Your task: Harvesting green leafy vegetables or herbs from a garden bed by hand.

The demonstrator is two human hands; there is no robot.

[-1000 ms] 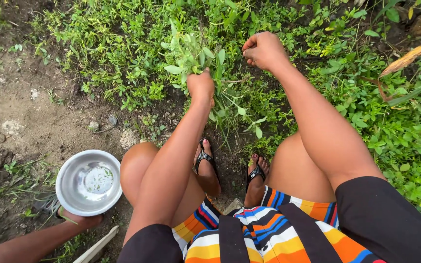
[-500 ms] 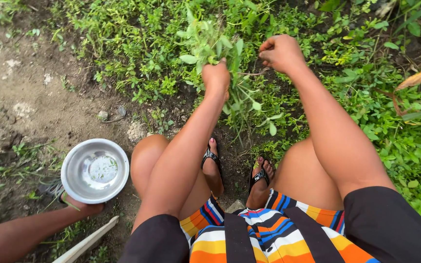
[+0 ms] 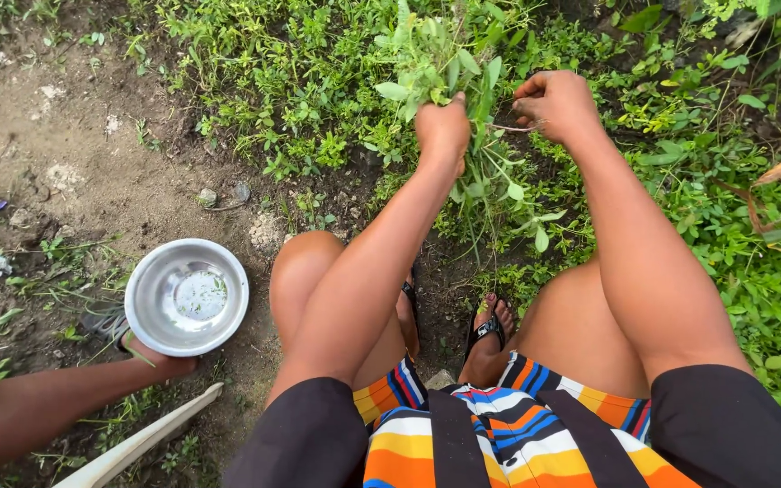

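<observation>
Left hand (image 3: 443, 129) clamped around bunch of leafy green stems (image 3: 445, 63), held upright above low green plants (image 3: 300, 81). Right hand (image 3: 553, 101) just beside, fingers pinched on thin stem (image 3: 510, 129). Lower left, steel bowl (image 3: 186, 296) over bare soil (image 3: 92, 190), gripped at rim by another person's hand (image 3: 163, 363).
</observation>
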